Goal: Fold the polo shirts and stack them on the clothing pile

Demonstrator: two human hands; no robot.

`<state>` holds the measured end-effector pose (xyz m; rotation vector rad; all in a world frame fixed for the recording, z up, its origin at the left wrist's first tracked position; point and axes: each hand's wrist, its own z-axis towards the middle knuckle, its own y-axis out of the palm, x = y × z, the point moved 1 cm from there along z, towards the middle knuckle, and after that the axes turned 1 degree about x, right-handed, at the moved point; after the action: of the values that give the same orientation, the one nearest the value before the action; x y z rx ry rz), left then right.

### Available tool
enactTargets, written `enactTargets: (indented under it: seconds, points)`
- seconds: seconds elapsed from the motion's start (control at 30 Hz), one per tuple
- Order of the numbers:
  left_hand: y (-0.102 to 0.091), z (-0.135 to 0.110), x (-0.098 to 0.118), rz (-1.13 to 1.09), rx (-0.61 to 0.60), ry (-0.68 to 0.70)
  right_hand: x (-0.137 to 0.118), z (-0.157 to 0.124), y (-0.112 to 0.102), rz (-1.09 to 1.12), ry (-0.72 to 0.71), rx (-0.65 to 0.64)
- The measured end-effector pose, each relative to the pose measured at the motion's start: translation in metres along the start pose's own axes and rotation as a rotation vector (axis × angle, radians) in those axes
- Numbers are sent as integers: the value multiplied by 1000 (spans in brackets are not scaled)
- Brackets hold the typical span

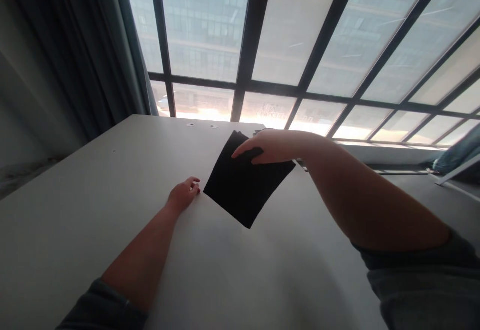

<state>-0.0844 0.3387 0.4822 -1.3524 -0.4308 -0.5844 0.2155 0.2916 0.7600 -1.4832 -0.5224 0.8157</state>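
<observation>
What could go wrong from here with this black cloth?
The black cloth lies near the far edge of the white table, so it could slip over if pushed that way. The right hand rests on top and might drag it askew, while the left hand sits beside its corner, not holding it.

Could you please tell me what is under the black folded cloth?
The black folded cloth appears to lie on the white table, with the right hand on top. Whatever is directly beneath it is covered and cannot be seen.
</observation>
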Motion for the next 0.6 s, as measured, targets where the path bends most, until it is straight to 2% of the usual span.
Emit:
enactTargets:
  seconds: [0.07, 0.17, 0.27, 0.37, 0.43, 0.5, 0.6]
  points:
    - [-1, -1, 1, 3, -10, 2, 0, 5, -21, 111, 28, -35]
    - [-3, -2, 4, -11, -20, 4, 2, 13, -54, 249, 149, 39]
    - [-4, -2, 6, -18, -25, -19, 5, 15, -83, 329, 258, 186]
    - [-4, -2, 7, -18, -28, -31, 14, 14, -105, 492, 331, 419]
    - [-4, -2, 7, -21, -28, -23, 29, 14, -115, 601, 284, 573]
    - [-3, -2, 7, -23, -25, -9, 53, 19, -122, 659, 169, 677]
    - [-2, -2, 6, -27, -18, 1, 109, 32, -125, 766, 91, 818]
